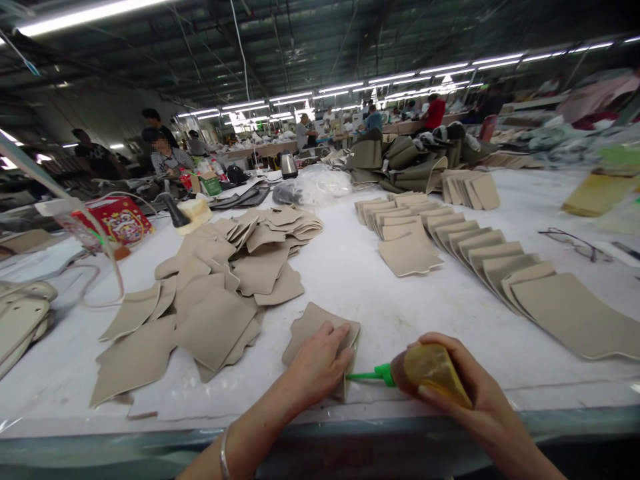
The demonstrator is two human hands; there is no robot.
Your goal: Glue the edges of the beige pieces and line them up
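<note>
My left hand lies flat over a beige piece of sheet material near the table's front edge, its fingers stretched across the piece. Wrapped in my right hand is a squeeze bottle with amber liquid inside. The bottle is tipped sideways, and its thin green nozzle points left, with the tip at the right edge of the piece, just beside my left fingers. A loose heap of similar beige pieces lies to the left. On the right, more pieces are fanned out in overlapping rows.
The white table also carries eyeglasses at right and a red box at left. Farther back are a clear plastic bag, a kettle and dark folded pieces. Several people work in the background.
</note>
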